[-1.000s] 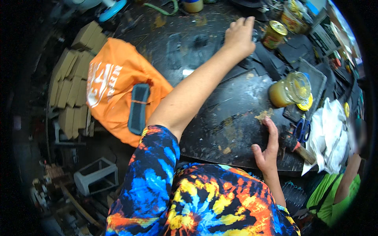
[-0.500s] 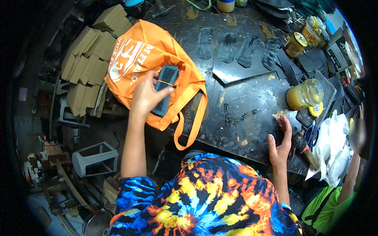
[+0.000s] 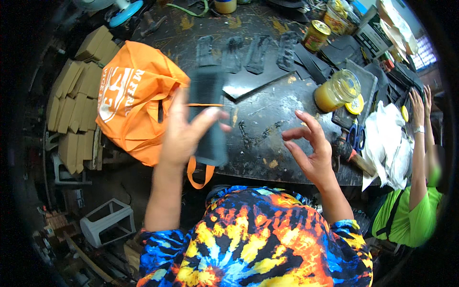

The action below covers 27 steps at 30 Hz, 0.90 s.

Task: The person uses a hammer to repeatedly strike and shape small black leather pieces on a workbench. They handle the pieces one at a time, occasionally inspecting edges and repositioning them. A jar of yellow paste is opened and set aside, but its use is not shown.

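Note:
My left hand (image 3: 180,128), a little smeared by motion, grips a dark bundle of flat pieces (image 3: 210,136) bound by an orange rubber band (image 3: 208,104). The bundle is upright in the view, above the table's near left part. Behind it lies a crumpled orange cloth bag (image 3: 143,95), whose loop handle (image 3: 199,179) hangs over the near edge. My right hand (image 3: 313,150) hovers over the table with fingers apart and curved, holding nothing. A glass jar of yellowish paste (image 3: 334,93) stands beyond it.
Several black flat pieces (image 3: 258,55) lie in a row at the back, near a glossy dark sheet (image 3: 248,85). On the right are scissors (image 3: 356,137), a hammer (image 3: 351,155) and white crumpled material (image 3: 385,148). A co-worker in green (image 3: 406,215) sits there. Cardboard boxes (image 3: 71,95) are stacked left.
The left hand has lifted the banded bundle off the orange bag and moved it right. My right hand has come up and inward. The view has shifted, and the co-worker's arms are now raised.

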Each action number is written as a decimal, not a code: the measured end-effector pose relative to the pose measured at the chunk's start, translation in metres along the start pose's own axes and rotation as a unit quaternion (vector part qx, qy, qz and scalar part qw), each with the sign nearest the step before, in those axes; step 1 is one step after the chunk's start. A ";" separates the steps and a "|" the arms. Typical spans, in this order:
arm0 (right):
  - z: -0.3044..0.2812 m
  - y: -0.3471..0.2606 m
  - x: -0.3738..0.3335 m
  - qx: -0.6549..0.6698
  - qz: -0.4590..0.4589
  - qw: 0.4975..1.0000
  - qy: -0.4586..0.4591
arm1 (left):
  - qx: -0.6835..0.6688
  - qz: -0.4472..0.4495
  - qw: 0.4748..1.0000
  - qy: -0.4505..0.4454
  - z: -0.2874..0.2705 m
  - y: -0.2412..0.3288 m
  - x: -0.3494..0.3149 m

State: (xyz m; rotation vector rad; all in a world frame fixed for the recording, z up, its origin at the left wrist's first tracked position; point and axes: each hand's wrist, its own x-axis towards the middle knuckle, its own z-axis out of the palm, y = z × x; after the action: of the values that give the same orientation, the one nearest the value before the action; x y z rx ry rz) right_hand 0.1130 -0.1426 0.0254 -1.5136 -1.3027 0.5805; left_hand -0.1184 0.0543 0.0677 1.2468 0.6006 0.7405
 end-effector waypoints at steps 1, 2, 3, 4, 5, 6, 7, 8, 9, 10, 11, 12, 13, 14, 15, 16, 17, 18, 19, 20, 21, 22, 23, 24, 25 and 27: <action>-0.003 0.002 0.004 0.010 -0.040 0.999 0.021 | -0.052 -0.047 0.997 -0.029 0.034 -0.024 0.011; -0.002 -0.001 0.009 0.018 -0.060 0.997 0.044 | -0.050 -0.128 0.988 -0.073 0.047 -0.034 0.016; -0.004 0.000 0.012 0.037 -0.084 0.994 0.064 | -0.047 -0.114 0.990 -0.061 0.069 -0.051 0.020; -0.005 0.000 0.016 0.026 -0.089 0.993 0.068 | -0.075 -0.098 0.988 -0.091 0.079 -0.062 0.021; -0.007 0.002 0.019 0.015 -0.092 0.993 0.071 | -0.092 -0.108 0.984 -0.109 0.084 -0.071 0.024; -0.008 0.003 0.021 0.006 -0.096 0.993 0.071 | -0.108 -0.119 0.979 -0.127 0.090 -0.079 0.027; -0.009 0.005 0.022 -0.065 -0.101 0.988 0.093 | -0.049 -0.077 0.987 -0.130 0.095 -0.086 0.026; -0.010 0.008 0.024 -0.116 -0.120 0.980 0.109 | 0.012 -0.034 0.991 -0.132 0.099 -0.090 0.024; -0.010 0.009 0.023 -0.160 -0.148 0.968 0.122 | 0.069 0.009 0.989 -0.134 0.104 -0.091 0.020; -0.011 0.012 0.023 -0.207 -0.143 0.959 0.129 | 0.156 0.062 0.974 -0.152 0.108 -0.091 0.016; -0.011 0.014 0.020 -0.238 -0.145 0.952 0.126 | 0.237 0.087 0.956 -0.148 0.112 -0.090 0.011; -0.011 0.016 0.019 -0.244 -0.167 0.945 0.140 | 0.315 0.113 0.932 -0.142 0.116 -0.087 0.006; -0.014 0.018 0.015 -0.254 -0.158 0.944 0.136 | 0.321 0.082 0.931 -0.151 0.118 -0.083 0.004; -0.016 0.019 0.012 -0.251 -0.182 0.940 0.145 | 0.329 0.052 0.929 -0.159 0.121 -0.080 0.002; -0.019 0.019 0.007 -0.250 -0.147 0.947 0.134 | 0.342 0.049 0.921 -0.180 0.122 -0.076 0.002; -0.024 0.018 0.003 -0.213 -0.111 0.963 0.120 | 0.341 0.028 0.920 -0.192 0.125 -0.075 0.002; -0.029 0.016 -0.002 -0.166 -0.081 0.977 0.107 | 0.317 0.024 0.925 -0.208 0.127 -0.073 0.003; -0.034 0.014 -0.005 -0.118 -0.044 0.987 0.095 | 0.277 0.002 0.936 -0.219 0.129 -0.073 0.004; -0.041 0.010 -0.011 -0.010 0.003 0.996 0.088 | 0.239 -0.024 0.944 -0.226 0.132 -0.073 0.006; -0.046 0.007 -0.015 0.027 -0.001 0.995 0.092 | 0.236 0.009 0.940 -0.245 0.134 -0.075 0.009; -0.052 0.005 -0.017 0.139 0.034 0.987 0.070 | 0.231 0.040 0.936 -0.263 0.138 -0.078 0.015; -0.057 0.003 -0.018 0.247 0.065 0.966 0.044 | 0.179 -0.034 0.943 -0.280 0.138 -0.078 0.014; -0.065 0.000 -0.022 0.345 0.155 0.926 0.017 | 0.064 -0.165 0.941 -0.288 0.139 -0.079 0.014; -0.078 -0.001 -0.024 0.395 0.212 0.893 -0.028 | 0.051 -0.206 0.924 -0.317 0.137 -0.077 0.012; -0.088 -0.002 -0.025 0.341 0.196 0.916 -0.073 | 0.036 -0.245 0.905 -0.346 0.135 -0.075 0.010; -0.109 -0.002 -0.030 0.210 0.185 0.952 -0.122 | 0.022 -0.295 0.852 -0.433 0.124 -0.067 0.011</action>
State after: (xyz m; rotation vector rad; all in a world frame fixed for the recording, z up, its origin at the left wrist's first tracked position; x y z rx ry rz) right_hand 0.1955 -0.2113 0.0606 -1.3563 -0.9879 1.2399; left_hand -0.0064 -0.0237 0.0297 1.1954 0.2077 -0.3718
